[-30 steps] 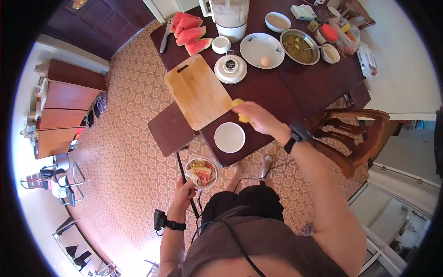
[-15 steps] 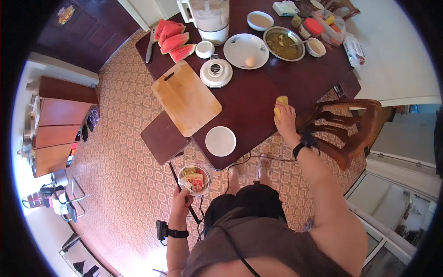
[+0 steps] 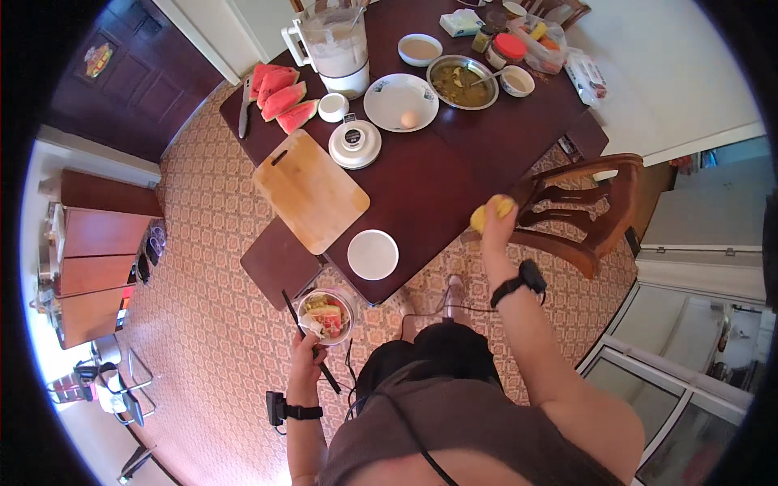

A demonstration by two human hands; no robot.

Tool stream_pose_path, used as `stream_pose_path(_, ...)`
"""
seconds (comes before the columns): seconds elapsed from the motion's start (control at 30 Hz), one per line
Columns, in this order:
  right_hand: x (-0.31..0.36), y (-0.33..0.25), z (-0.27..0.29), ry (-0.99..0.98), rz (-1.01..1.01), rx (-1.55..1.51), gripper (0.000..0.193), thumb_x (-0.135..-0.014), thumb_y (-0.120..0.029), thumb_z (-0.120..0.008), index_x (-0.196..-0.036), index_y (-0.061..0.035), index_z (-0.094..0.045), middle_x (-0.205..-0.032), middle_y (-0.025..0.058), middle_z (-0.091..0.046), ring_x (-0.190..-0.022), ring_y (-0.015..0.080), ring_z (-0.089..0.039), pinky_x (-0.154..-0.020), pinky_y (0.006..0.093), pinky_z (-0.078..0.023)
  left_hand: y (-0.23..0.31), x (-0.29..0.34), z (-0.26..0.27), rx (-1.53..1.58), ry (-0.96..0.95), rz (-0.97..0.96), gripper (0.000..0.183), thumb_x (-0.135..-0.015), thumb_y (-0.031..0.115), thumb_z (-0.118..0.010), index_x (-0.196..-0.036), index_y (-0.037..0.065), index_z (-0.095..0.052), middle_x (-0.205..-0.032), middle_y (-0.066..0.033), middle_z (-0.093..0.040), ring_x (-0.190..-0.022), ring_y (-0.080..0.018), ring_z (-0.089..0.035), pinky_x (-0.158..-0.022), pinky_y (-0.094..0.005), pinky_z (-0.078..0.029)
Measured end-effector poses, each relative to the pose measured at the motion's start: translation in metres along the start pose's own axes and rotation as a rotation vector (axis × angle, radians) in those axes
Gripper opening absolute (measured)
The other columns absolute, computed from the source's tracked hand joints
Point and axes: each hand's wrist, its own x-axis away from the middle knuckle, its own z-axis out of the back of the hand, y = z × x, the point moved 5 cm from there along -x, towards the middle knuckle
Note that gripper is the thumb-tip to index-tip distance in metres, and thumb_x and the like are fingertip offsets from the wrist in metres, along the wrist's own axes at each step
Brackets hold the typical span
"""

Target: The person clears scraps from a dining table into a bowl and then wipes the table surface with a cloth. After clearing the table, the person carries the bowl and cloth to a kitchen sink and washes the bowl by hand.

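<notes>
My right hand (image 3: 498,231) is closed around a folded yellow cloth (image 3: 489,215), held by the table's near right edge beside the wooden chair. Low on the left, my left hand (image 3: 306,355) is closed on a slim black stick (image 3: 329,379) that slants past a waste bin. The round bin (image 3: 350,328) holds watermelon rind and other scraps. A crumpled white tissue (image 3: 310,325) lies just beyond my left fingers; whether they touch it I cannot tell. Nearest on the dark table (image 3: 429,186) are a white bowl (image 3: 373,254) and a wooden cutting board (image 3: 312,194).
Watermelon slices (image 3: 284,99), a knife (image 3: 244,109), a blender (image 3: 344,57), a white lid (image 3: 355,147), a plate with an egg (image 3: 387,91) and a metal soup bowl (image 3: 490,102) stand farther back. A carved chair (image 3: 620,206) is at the right. Black cables run near my feet.
My right hand has brought the yellow cloth from the tabletop to its right edge, closer to me. The view has shifted slightly; my left hand stays by the bin.
</notes>
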Motion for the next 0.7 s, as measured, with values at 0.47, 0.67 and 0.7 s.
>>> stream_pose_path(0.47,-0.015,0.133,0.013,0.024,-0.692,-0.564,0.026,-0.077,-0.006,-0.065,-0.1,-0.0003,-0.056,-0.093,0.0079,-0.061,-0.083,0.0213,-0.062,-0.067,0.0367,-0.052,-0.009,0.001,-0.013,-0.054,-0.023,0.02,0.03,-0.073,0.001,-0.05,-0.103,0.006,-0.048,-0.077,-0.0024,-0.052,-0.047,-0.0052,-0.041,-0.033,-0.0163,-0.023)
stream_pose_path(0.67,-0.025,0.119,0.017,-0.206,-0.702,-0.749,0.022,-0.079,-0.005,-0.061,-0.1,-0.0034,-0.057,-0.096,0.006,-0.061,-0.084,0.0217,-0.061,-0.07,0.0352,-0.051,-0.009,-0.006,-0.016,-0.055,-0.056,0.027,0.029,-0.074,0.001,-0.05,-0.102,0.007,-0.048,-0.076,-0.0022,-0.053,-0.045,-0.0046,-0.039,-0.033,-0.0161,-0.022)
stream_pose_path(0.7,-0.031,0.118,0.014,-0.2,-0.706,-0.75,0.022,-0.079,-0.005,-0.061,-0.1,-0.0034,-0.057,-0.096,0.006,-0.061,-0.084,0.0217,-0.061,-0.07,0.0352,-0.051,-0.01,-0.008,-0.013,-0.079,-0.047,0.03,0.029,-0.075,0.001,-0.05,-0.103,0.007,-0.048,-0.076,-0.0021,-0.053,-0.044,-0.0044,-0.038,-0.032,-0.0161,-0.021)
